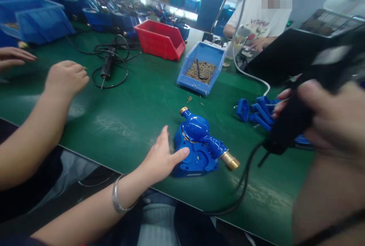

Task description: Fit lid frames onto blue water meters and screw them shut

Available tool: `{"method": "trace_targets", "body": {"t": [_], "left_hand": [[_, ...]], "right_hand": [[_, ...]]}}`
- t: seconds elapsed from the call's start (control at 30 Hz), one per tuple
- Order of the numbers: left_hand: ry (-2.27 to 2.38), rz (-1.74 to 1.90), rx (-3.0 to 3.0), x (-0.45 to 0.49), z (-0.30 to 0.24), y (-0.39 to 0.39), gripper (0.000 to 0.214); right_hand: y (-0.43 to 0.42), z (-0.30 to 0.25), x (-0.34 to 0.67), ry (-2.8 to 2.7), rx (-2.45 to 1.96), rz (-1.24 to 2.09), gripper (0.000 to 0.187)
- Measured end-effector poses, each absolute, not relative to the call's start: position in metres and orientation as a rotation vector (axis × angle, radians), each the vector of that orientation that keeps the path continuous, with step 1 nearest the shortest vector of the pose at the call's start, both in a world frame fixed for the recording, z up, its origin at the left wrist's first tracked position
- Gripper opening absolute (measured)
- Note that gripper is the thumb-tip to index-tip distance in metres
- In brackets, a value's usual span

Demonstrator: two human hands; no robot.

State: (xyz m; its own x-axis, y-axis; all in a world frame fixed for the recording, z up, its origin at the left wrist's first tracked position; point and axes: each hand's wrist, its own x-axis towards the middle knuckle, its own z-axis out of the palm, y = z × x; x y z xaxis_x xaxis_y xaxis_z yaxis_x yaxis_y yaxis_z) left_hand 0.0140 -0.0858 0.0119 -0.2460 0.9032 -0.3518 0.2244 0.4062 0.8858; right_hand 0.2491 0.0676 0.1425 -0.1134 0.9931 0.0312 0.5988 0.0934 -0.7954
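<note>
A blue water meter body (199, 139) with brass end fittings lies on the green mat near the front edge. My left hand (162, 156), with a silver bracelet on its wrist, rests against the meter's left side, fingers stretched out and thumb on its base. Close to the camera at the right, my right hand (327, 118) is closed around a black electric screwdriver (288, 128); its cable (242, 185) hangs down over the mat. The tool's tip is blurred and sits right of the meter, apart from it.
Blue plastic parts (256, 111) lie behind the tool. A blue bin of small brass screws (201, 67), a red bin (159, 38) and another screwdriver with coiled cable (108, 65) stand farther back. Another person's hands (65, 78) are at the left; a co-worker (261, 21) sits opposite.
</note>
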Motion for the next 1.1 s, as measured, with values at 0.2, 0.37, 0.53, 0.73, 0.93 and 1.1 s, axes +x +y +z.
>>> {"method": "trace_targets", "body": {"t": [0.2,0.37,0.53,0.73,0.93,1.1], "left_hand": [[1.450,0.929,2.220,0.022,0.058,-0.044,0.044],[0.995,0.438,2.574,0.065,0.065,-0.013,0.052],[1.066,0.379,2.532,0.072,0.053,-0.014,0.045],[1.073,0.680,2.165,0.044,0.058,-0.025,0.022],[0.992,0.852,2.075,0.027,0.056,-0.035,0.020],[0.988,0.942,1.994,0.018,0.060,-0.038,0.014]], "right_hand": [[0.076,0.047,0.284,-2.263,-2.250,0.690,0.024],[0.058,0.017,0.300,-2.240,-2.435,0.395,0.039],[0.003,0.035,0.280,-2.331,-2.037,0.486,0.033],[-0.067,0.022,0.239,-2.230,-1.499,0.523,0.012],[-0.094,0.021,0.208,-1.971,-1.253,0.488,0.041],[-0.074,-0.012,0.188,-1.747,-1.144,1.478,0.081]]}}
